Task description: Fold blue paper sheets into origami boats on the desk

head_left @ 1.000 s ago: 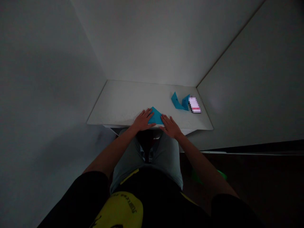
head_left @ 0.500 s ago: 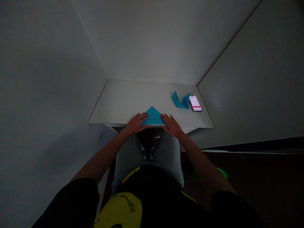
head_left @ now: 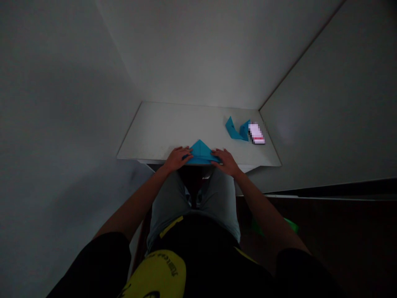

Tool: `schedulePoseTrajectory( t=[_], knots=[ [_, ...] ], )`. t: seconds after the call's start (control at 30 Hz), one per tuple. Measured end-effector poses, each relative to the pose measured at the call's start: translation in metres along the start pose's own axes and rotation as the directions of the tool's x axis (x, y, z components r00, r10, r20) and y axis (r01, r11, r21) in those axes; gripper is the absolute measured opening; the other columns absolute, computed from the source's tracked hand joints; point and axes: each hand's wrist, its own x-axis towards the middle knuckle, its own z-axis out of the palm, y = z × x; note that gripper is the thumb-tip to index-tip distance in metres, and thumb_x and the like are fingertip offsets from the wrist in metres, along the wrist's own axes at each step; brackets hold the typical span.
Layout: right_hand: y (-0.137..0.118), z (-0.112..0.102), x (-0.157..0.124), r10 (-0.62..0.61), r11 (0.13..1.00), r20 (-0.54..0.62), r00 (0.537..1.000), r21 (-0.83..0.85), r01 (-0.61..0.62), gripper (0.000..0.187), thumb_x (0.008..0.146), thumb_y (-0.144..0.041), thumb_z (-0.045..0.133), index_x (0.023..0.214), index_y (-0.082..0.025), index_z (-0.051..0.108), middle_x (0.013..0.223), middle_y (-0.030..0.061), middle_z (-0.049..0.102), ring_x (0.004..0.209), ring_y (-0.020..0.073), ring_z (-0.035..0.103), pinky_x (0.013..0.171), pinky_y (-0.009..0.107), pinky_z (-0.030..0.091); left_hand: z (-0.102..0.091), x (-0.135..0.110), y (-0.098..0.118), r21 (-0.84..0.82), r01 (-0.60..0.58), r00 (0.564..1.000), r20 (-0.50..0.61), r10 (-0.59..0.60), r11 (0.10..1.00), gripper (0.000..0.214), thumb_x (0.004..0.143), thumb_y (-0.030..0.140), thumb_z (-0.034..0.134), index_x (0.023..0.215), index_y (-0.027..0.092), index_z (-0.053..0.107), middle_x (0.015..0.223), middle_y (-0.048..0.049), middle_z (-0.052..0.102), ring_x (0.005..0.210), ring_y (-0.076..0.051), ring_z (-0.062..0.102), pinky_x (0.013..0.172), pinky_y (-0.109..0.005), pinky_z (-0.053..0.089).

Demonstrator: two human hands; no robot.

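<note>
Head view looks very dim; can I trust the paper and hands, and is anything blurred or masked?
Head view: underexposed, lap and floor nearly black; the white table and blue folded paper read clearly; left hand and right hand sit at its lower corners, finger detail lost in gloom; a pixelated patch masks something beside the second blue paper.

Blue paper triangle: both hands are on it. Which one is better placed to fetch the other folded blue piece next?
Right, likely. The right hand rests on the right corner of the blue paper triangle, the side where the other folded blue piece lies; the left hand would have to cross over.
</note>
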Motion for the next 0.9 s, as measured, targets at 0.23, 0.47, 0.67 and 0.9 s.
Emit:
schedulePoseTrajectory(
  t=[0.23, 0.47, 0.67, 0.9],
  knots=[
    [-0.003, 0.002, 0.021, 0.215, 0.976, -0.101, 0.971, 0.067, -0.209, 0.041, 0.103, -0.040, 0.059, 0.139, -0.022, 0.067, 0.128, 0.0123, 0.078, 0.117, 0.0313, 0.073, 0.107, 0.050, 0.055, -0.011, 0.024, 0.012, 0.118, 0.168, 0.985, -0.058, -0.162, 0.979, 0.028, 0.107, 0.042, 0.060, 0.117, 0.022, 0.078, 0.119, -0.0097, 0.082, 0.114, -0.030, 0.076, 0.106, -0.046, 0.054],
    [-0.032, 0.005, 0.030, 0.306, 0.931, -0.209, 0.929, -0.140, -0.338, 0.053, 0.101, -0.030, 0.061, 0.152, -0.016, 0.058, 0.145, 0.0213, 0.064, 0.129, 0.0371, 0.062, 0.108, 0.053, 0.052, 0.011, 0.011, 0.046, 0.331, 0.044, 0.993, -0.120, -0.005, 0.943, 0.033, 0.110, 0.025, 0.050, 0.133, 0.024, 0.073, 0.142, -0.0114, 0.073, 0.137, -0.030, 0.063, 0.117, -0.053, 0.043],
    [-0.065, 0.027, 0.024, 0.105, 0.964, -0.152, 0.983, -0.229, -0.138, 0.045, 0.109, -0.024, 0.048, 0.152, -0.023, 0.062, 0.165, 0.0131, 0.055, 0.153, 0.0309, 0.049, 0.126, 0.054, 0.040, 0.044, -0.011, 0.059, 0.318, 0.009, 0.997, -0.080, 0.017, 0.948, 0.054, 0.111, 0.039, 0.048, 0.158, 0.014, 0.055, 0.166, -0.0154, 0.055, 0.159, -0.032, 0.044, 0.129, -0.053, 0.037],
    [-0.062, 0.041, 0.014, -0.010, 0.990, 0.016, 1.000, -0.138, 0.012, 0.067, 0.111, -0.048, 0.052, 0.172, -0.024, 0.038, 0.174, 0.0119, 0.045, 0.163, 0.0311, 0.040, 0.135, 0.057, 0.032, 0.039, -0.019, 0.047, 0.212, 0.017, 0.999, -0.043, -0.008, 0.977, 0.067, 0.107, 0.044, 0.053, 0.168, 0.019, 0.043, 0.177, -0.0147, 0.038, 0.166, -0.033, 0.033, 0.137, -0.056, 0.026]
  ],
)
